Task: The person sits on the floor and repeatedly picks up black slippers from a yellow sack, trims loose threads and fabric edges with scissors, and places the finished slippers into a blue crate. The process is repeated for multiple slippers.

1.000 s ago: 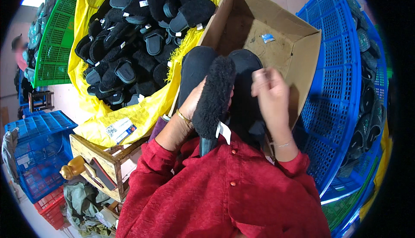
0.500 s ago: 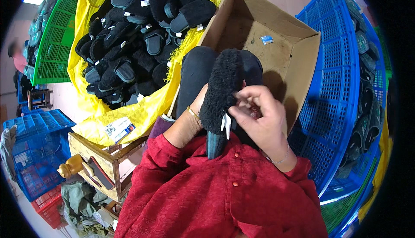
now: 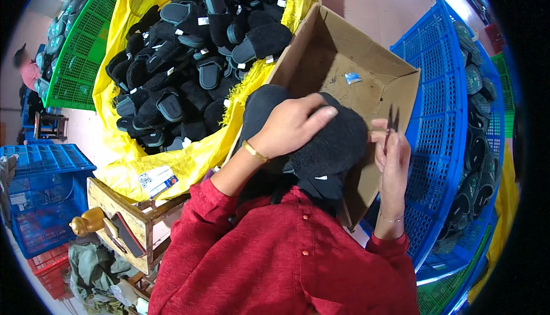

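A fuzzy black slipper lies over my lap, with a small white tag near its lower end. My left hand grips it from the left, thumb across the fuzzy upper, the other fingers partly hidden. Held upright in my right hand, just right of the slipper, is a pair of small dark scissors with two narrow pointed blades. The fingers of that hand are closed around the lower part, and the blades are apart from the slipper.
Beyond my knees, a cardboard box holds a small blue packet. A yellow sack full of black slippers stands left of it. Blue crates line the right. A wooden stand and blue crate are at left.
The slipper has turned from upright on edge to lying broadside. My left hand has come over its top. My right hand has moved right, away from the slipper, and the scissors now show.
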Action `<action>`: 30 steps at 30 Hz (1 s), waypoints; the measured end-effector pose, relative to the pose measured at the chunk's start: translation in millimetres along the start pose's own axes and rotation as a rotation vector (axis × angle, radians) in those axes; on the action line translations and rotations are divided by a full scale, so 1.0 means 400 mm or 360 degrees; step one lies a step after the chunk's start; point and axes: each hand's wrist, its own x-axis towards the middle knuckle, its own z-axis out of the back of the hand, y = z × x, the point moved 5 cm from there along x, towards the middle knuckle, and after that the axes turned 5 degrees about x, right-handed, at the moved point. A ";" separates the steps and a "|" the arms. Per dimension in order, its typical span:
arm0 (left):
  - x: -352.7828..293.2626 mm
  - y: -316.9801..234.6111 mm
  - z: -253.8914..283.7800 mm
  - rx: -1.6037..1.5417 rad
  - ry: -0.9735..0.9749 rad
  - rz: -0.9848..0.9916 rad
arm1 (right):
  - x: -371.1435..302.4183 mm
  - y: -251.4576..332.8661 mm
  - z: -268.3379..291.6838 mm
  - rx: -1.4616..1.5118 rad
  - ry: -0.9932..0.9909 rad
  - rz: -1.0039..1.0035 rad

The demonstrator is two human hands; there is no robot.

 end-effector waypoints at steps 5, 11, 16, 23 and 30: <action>0.056 -0.088 -0.084 0.0359 0.0309 -0.0493 | -0.011 -0.020 -0.016 -0.0518 0.0198 -0.0075; -0.018 0.000 -0.045 0.0015 -0.0672 0.0057 | -0.029 -0.014 0.067 -0.0542 -0.0364 0.0302; -0.103 0.140 -0.172 -0.0780 -0.0457 0.0524 | -0.028 -0.091 -0.013 -0.1028 -0.0129 0.0259; -0.171 0.159 -0.193 -0.1278 -0.0397 0.0826 | -0.064 -0.138 -0.077 -0.1239 0.0025 0.0321; -0.157 0.161 -0.119 -0.1086 -0.0248 0.1221 | -0.077 -0.108 -0.153 -0.1463 0.0253 0.0552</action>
